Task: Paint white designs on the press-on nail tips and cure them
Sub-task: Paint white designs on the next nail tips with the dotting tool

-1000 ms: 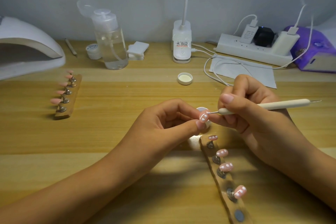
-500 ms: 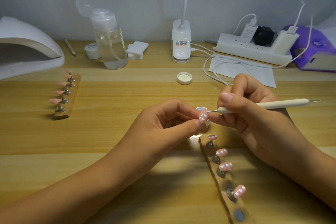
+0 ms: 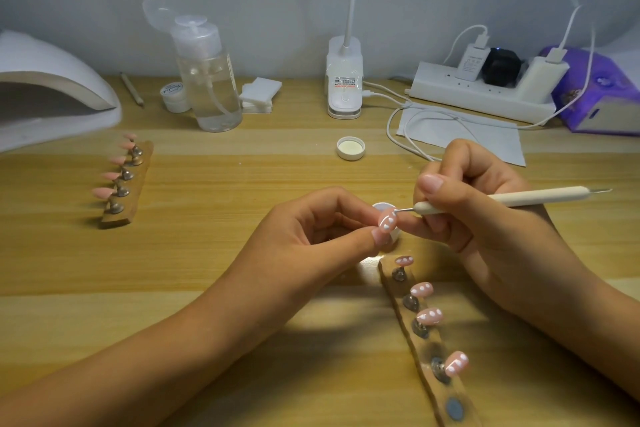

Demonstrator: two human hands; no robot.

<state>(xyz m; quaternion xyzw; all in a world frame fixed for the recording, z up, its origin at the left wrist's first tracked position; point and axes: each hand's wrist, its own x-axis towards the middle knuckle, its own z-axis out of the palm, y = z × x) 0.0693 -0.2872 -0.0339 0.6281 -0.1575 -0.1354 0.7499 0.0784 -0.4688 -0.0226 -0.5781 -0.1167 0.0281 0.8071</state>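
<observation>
Over the desk (image 3: 207,253), left hand (image 3: 311,236) still pinches the nail tip (image 3: 387,221), right hand (image 3: 467,218) grips the dotting pen (image 3: 502,199) unmoved: dotting continues.

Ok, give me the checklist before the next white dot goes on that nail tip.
1. Grip on the nail tip by the left hand: ok, pinched.
2. Hold of the right hand on the dotting tool, point at the tip's far edge: ok.
3. Paint on the tool's point: cannot tell, too small.
4. Reach to the paint pot, close behind the nail tip: ok.
5. Seat afterwards, a free magnet on the near holder strip: ok.
6. Power to the cure lamp: cannot tell.
</observation>
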